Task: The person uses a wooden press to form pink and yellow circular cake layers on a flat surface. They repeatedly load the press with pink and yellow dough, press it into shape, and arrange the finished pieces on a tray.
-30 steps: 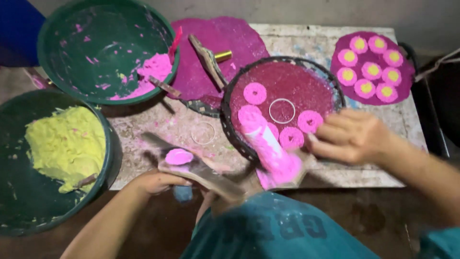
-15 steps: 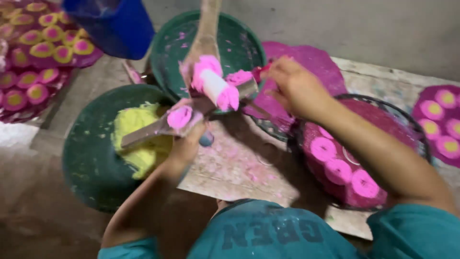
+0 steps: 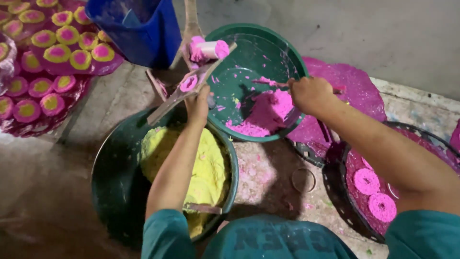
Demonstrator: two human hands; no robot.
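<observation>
Concrete floor (image 3: 373,43) | left hand (image 3: 199,103) grips wooden press (image 3: 191,84) over basin rim (image 3: 218,127)

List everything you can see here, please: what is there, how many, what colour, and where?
Pink-dough bowl: one, green, top centre; pink dough inside.
Yellow-dough bowl: one, green, lower left; yellow dough inside.
Bucket: one, blue, top left.
Pink-and-yellow discs: many, on pink sheets, far left.
Round tray: one, dark rim, right; two pink rings show.
Pink sheet: one, behind the right arm.
Metal ring: one, on the tabletop.
Wooden mould: one, pink-smeared, with a pink roller.
Left hand: holds the mould.
Right hand: grips a stick over the pink dough.
</observation>
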